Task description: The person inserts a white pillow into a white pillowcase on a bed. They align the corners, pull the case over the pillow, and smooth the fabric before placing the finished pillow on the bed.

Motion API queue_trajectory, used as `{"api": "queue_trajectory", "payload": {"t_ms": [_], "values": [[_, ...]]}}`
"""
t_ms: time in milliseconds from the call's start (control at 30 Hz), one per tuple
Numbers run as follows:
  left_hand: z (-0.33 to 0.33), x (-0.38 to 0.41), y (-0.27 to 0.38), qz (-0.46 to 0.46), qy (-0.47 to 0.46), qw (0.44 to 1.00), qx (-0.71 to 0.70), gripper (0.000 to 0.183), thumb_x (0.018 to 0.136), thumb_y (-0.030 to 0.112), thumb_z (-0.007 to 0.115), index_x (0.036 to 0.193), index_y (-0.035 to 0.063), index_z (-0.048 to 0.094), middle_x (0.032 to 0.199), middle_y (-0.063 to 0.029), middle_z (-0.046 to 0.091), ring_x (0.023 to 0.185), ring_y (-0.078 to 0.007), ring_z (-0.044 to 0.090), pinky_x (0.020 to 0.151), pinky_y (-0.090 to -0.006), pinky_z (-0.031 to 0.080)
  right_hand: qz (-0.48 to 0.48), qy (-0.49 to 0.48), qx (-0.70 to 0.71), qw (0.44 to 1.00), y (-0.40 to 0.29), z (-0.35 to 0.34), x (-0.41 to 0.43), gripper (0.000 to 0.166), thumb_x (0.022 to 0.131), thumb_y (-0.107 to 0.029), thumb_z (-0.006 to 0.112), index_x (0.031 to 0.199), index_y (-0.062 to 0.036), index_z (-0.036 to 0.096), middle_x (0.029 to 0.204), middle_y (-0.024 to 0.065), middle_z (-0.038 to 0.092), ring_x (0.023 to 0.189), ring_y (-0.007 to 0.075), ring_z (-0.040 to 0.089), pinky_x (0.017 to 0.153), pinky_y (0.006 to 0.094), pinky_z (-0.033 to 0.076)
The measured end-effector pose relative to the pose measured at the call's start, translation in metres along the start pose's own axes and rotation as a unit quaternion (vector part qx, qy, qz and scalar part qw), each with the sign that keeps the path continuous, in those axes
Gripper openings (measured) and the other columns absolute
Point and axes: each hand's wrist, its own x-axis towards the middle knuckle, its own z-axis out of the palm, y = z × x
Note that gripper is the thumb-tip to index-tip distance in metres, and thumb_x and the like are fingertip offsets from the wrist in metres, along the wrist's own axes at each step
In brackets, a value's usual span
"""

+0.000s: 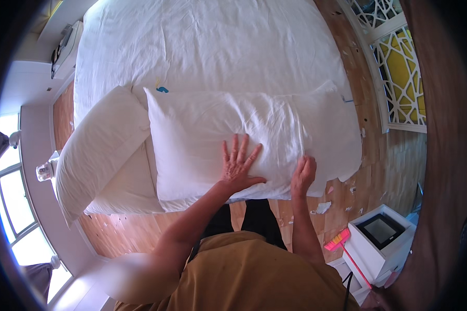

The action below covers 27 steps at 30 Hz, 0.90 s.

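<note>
A white pillow [202,144] in a pillowcase lies flat across the near edge of the bed. My left hand [239,165] rests palm down on it with the fingers spread. To its right, my right hand [304,175] is closed on the edge of the pillowcase [299,128], where a fold runs up from my fingers. The loose end of the white cloth [327,132] spreads out flat on the right. Another white pillow [101,144] leans at an angle on the left, partly over a further pillow [126,182].
White bedding [225,42] covers the bed, with a small blue item [162,89] on it. Scraps of paper [323,207] lie on the wood floor. At the lower right are a pink broom [338,239] and a white cabinet [367,248]. A lattice screen [401,77] stands at right.
</note>
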Motion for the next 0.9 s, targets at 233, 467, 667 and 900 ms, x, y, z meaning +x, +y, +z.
{"api": "queue_trajectory", "payload": {"t_ms": [233,467,667,900], "values": [[0.023,0.015,0.029,0.055,-0.031,0.997,-0.034,0.111,0.07,0.073,0.07,0.158,0.0203,0.026,0.163,-0.0244,0.011,0.151,-0.0464,0.005,0.118,-0.0656,0.002,-0.011,-0.035,-0.01,0.999,-0.032,0.03,0.066,0.013,0.097,-0.021,0.06,0.093,-0.0088,0.057,0.088,0.0134,0.066,0.08,0.0346,0.065,0.067,0.0442,0.051],[-0.011,0.051,0.014,0.104,0.017,0.992,-0.075,0.095,0.074,0.059,0.077,0.15,0.0149,0.041,0.156,-0.0205,0.032,0.148,-0.0331,0.027,0.12,-0.0599,0.014,0.047,-0.053,-0.112,0.991,0.014,0.063,0.071,0.014,0.097,-0.027,0.06,0.093,-0.0134,0.058,0.086,0.009,0.068,0.077,0.0342,0.066,0.062,0.0461,0.05],[-0.076,0.082,-0.138,-0.076,0.076,0.991,0.076,0.111,0.063,0.069,0.079,0.15,0.0121,0.04,0.143,-0.0196,0.046,0.136,-0.0371,0.039,0.117,-0.0597,0.018,0.028,-0.086,-0.092,0.992,0.004,0.058,0.078,0.017,0.092,-0.023,0.067,0.099,-0.0112,0.057,0.102,0.0106,0.066,0.092,0.0343,0.064,0.07,0.0474,0.049],[-0.149,0.092,-0.2,-0.164,-0.279,0.946,0.002,0.128,0.055,0.049,0.091,0.158,0.0184,0.022,0.158,-0.0134,0.031,0.151,-0.0314,0.018,0.124,-0.0493,0.001,-0.192,-0.273,-0.061,0.941,-0.041,0.042,0.148,0.086,0.07,-0.026,0.086,0.143,-0.0113,0.042,0.14,0.0134,0.049,0.138,0.0356,0.039,0.108,0.0481,0.035]]}}
